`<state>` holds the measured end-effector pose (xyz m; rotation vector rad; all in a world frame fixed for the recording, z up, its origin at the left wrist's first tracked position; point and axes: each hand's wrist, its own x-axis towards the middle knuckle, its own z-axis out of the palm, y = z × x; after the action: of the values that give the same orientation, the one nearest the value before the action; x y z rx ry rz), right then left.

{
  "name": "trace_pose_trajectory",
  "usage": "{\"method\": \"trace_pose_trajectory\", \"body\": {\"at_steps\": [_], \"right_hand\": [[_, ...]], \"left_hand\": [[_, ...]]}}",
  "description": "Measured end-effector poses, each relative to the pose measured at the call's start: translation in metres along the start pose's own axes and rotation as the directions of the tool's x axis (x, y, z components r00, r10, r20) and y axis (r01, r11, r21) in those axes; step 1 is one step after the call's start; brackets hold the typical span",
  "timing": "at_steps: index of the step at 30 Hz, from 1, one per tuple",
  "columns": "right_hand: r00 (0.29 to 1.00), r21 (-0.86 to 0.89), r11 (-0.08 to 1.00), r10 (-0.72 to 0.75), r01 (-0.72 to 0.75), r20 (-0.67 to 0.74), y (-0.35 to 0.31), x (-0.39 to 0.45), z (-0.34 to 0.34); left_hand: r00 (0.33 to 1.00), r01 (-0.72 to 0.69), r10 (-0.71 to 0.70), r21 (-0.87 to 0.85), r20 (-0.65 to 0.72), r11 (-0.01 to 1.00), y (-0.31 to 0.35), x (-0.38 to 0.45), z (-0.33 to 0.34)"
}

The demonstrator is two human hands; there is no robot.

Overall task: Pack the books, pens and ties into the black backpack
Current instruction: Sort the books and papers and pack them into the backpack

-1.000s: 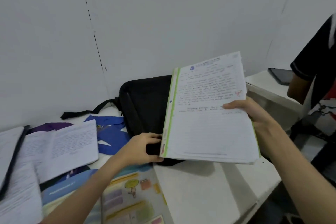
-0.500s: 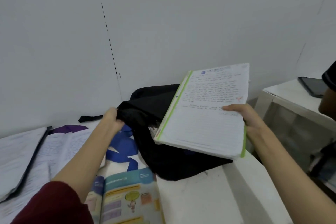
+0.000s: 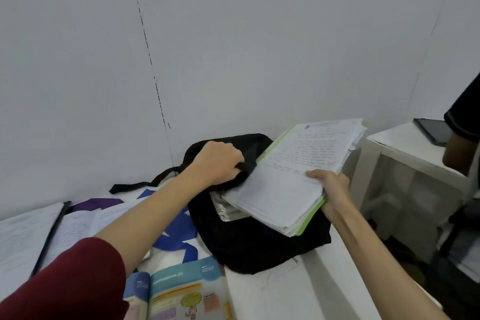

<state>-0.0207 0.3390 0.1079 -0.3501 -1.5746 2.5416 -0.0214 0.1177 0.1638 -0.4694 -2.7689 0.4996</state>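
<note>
Over the black backpack, held open at its rim by the gripping left hand, a floppy notebook (loose pages fanning) is pinched at its edge by the right hand; supporting the spine is judged wiser.

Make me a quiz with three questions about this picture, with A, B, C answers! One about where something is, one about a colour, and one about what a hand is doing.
1. Where does the colourful open textbook lie?
A. On the white table, nearer the camera than the backpack
B. Inside the backpack
C. On the side table

2. What colour edges the open handwritten notebook?
A. Red
B. Green
C. Yellow

3. What is the left hand doing?
A. Lying flat on the table
B. Holding a pen
C. Gripping the black fabric backpack at its opening

Answers: 1 A, it lies at the bottom edge, in front of the bag. 2 B, a green cover rim shows. 3 C, fingers curl round the black fabric.
</note>
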Motion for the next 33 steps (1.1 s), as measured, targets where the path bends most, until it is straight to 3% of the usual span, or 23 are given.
{"method": "trace_pose_trajectory", "body": {"at_steps": [2, 3, 5, 6, 7, 8, 9, 11, 13, 15, 16, 18, 22, 26, 30, 33], "right_hand": [[0.999, 0.025, 1.0, 0.011, -0.012, 0.034, -0.002, 0.001, -0.003], [0.999, 0.039, 0.999, 0.021, -0.023, 0.043, -0.003, 0.003, -0.004], [0.998, 0.066, 0.997, 0.044, -0.047, 0.046, -0.006, 0.008, -0.005], [0.998, 0.078, 0.996, 0.05, -0.053, 0.04, -0.007, 0.011, -0.005], [0.998, 0.087, 0.995, 0.047, -0.049, 0.03, -0.009, 0.014, -0.005], [0.999, 0.094, 0.995, 0.037, -0.038, 0.011, -0.011, 0.016, -0.005], [1.0, 0.099, 0.995, 0.02, -0.018, -0.016, -0.012, 0.019, -0.006], [0.996, 0.1, 0.995, -0.02, 0.029, -0.087, -0.01, 0.026, -0.005], [0.987, 0.085, 0.995, -0.039, 0.053, -0.155, -0.004, 0.032, -0.002], [0.981, 0.078, 0.997, -0.011, 0.026, -0.195, 0.008, 0.039, 0.003], [0.977, 0.086, 0.996, 0.011, 0.007, -0.212, 0.016, 0.041, 0.009], [0.968, 0.132, 0.991, 0.053, -0.021, -0.245, 0.031, 0.042, 0.021], [0.951, 0.203, 0.964, 0.216, -0.172, -0.221, 0.058, 0.027, 0.052], [0.873, 0.153, 0.859, 0.478, -0.488, 0.097, 0.077, 0.019, 0.083], [0.728, 0.2, 0.718, 0.57, -0.666, 0.38, 0.085, 0.018, 0.104], [0.606, 0.066, 0.671, 0.617, -0.738, 0.502, 0.094, 0.021, 0.106]], "left_hand": [[0.961, 0.203, -0.246, -0.28, -0.126, 0.938, -0.018, 0.007, -0.006], [0.893, 0.303, -0.419, -0.472, -0.163, 0.828, -0.029, 0.011, -0.01], [0.655, 0.391, -0.752, -0.819, -0.072, 0.419, -0.054, 0.02, -0.018], [0.546, 0.352, -0.838, -0.908, 0.002, 0.227, -0.066, 0.024, -0.022], [0.478, 0.308, -0.877, -0.943, 0.042, 0.123, -0.076, 0.027, -0.026], [0.47, 0.305, -0.883, -0.942, 0.018, 0.143, -0.081, 0.029, -0.03], [0.521, 0.325, -0.852, -0.909, -0.059, 0.261, -0.082, 0.031, -0.035], [0.697, 0.311, -0.67, -0.734, -0.256, 0.604, -0.077, 0.036, -0.04], [0.854, 0.266, -0.42, -0.436, -0.307, 0.86, -0.059, 0.041, -0.044], [0.942, 0.227, -0.231, -0.044, -0.243, 0.973, -0.035, 0.046, -0.048], [0.955, 0.206, -0.184, 0.075, -0.231, 0.976, -0.025, 0.048, -0.049], [0.94, 0.219, -0.178, 0.117, -0.29, 0.969, -0.012, 0.051, -0.051], [0.834, 0.386, -0.424, -0.176, -0.354, 0.906, -0.003, 0.053, -0.074], [0.845, 0.374, -0.411, -0.171, -0.342, 0.912, 0.016, 0.054, -0.092], [0.846, 0.386, -0.429, -0.194, -0.315, 0.902, 0.02, 0.052, -0.088], [0.841, 0.401, -0.447, -0.204, -0.304, 0.893, 0.014, 0.051, -0.091]]}}
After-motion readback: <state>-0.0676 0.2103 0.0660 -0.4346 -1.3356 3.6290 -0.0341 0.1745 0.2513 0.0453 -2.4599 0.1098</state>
